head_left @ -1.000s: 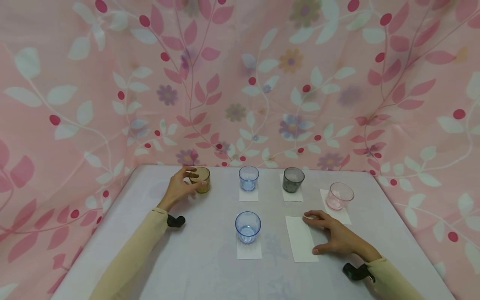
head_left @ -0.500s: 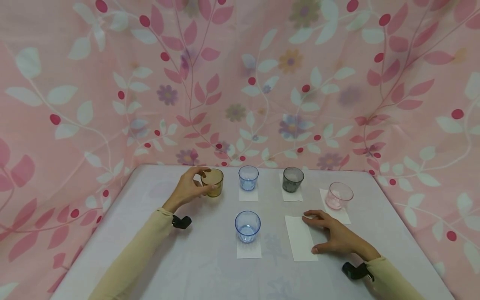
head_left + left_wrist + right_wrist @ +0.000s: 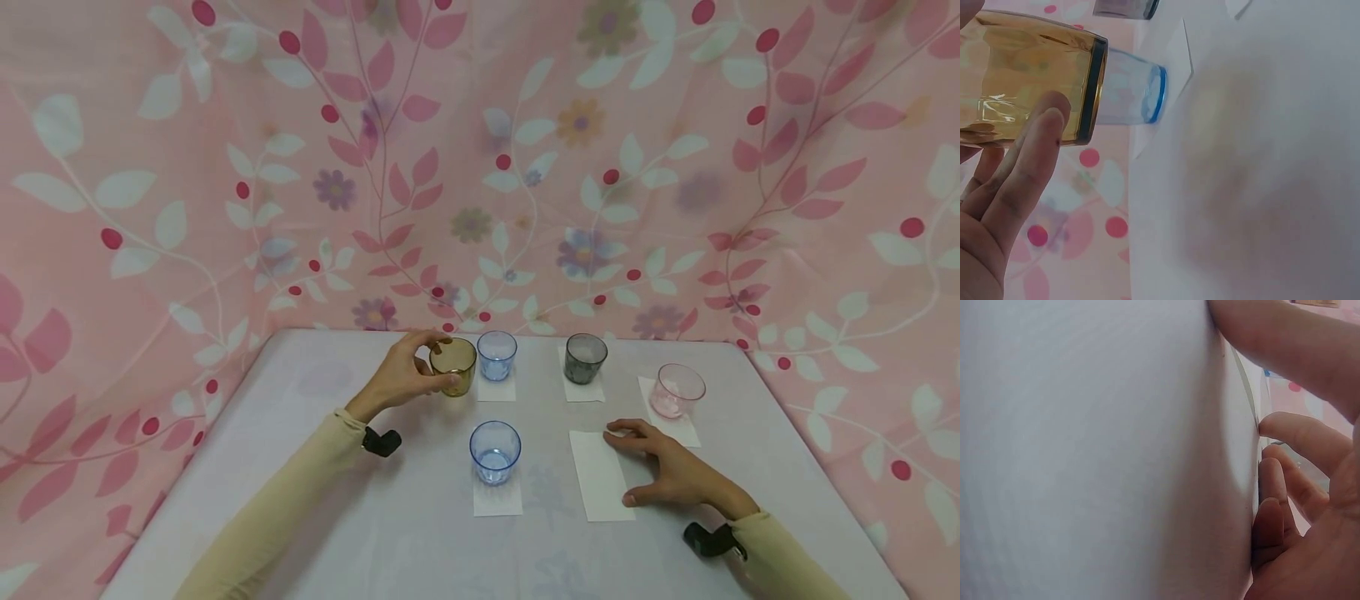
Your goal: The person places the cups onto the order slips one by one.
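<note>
My left hand (image 3: 399, 377) grips an amber glass (image 3: 459, 360) between thumb and fingers. In the left wrist view the amber glass (image 3: 1029, 69) is off the table, its base apart from the white cloth. Just to its right in the head view, a blue glass (image 3: 497, 358) stands on a white paper slip. My right hand (image 3: 670, 471) rests on the table with fingers spread and loosely bent, holding nothing. Its fingertips and thumb lie at the right edge of a bare paper slip (image 3: 596, 479). Another blue glass (image 3: 495, 457) stands nearer, on its own slip.
A grey glass (image 3: 586, 360) stands on a slip at the back right. Farther right, a pink glass (image 3: 677, 393) stands on a slanted slip (image 3: 686, 433). The white-covered table (image 3: 420, 533) ends at a pink floral curtain (image 3: 480, 167).
My left hand has carried the amber glass rightward, from the back left to beside the rear blue glass. The right hand and the other glasses have stayed put.
</note>
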`<state>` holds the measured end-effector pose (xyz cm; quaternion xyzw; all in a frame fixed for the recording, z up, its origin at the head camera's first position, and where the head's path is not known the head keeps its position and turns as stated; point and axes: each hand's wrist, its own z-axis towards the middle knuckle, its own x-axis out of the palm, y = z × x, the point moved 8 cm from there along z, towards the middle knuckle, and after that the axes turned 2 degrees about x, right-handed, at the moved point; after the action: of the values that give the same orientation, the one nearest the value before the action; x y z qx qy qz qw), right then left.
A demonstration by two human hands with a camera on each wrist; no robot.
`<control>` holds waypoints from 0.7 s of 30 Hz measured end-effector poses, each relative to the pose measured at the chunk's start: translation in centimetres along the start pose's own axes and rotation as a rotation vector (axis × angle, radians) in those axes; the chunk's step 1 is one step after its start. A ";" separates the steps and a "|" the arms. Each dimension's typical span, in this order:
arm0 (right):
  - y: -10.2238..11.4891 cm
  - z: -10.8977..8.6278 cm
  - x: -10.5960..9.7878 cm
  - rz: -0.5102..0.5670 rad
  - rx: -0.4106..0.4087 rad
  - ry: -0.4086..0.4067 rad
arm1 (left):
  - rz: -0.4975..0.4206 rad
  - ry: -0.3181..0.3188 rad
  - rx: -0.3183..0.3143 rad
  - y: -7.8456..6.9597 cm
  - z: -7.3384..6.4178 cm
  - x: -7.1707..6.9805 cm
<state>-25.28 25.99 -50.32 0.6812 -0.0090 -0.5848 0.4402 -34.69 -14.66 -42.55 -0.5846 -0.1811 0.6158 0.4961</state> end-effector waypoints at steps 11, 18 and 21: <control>-0.3 0.0 0.1 0.016 0.004 0.009 | 0.040 0.095 0.060 -2.8 1.7 2.9; -0.3 -0.1 0.1 0.015 -0.004 0.008 | 0.054 0.163 0.126 -5.2 2.7 4.8; -0.3 -0.1 0.1 0.017 -0.011 0.009 | 0.069 0.188 0.166 -6.3 3.1 5.4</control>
<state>-25.34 26.15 -50.59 0.6814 -0.0097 -0.5779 0.4489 -34.05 -6.34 -39.61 -0.6026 -0.0622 0.5877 0.5362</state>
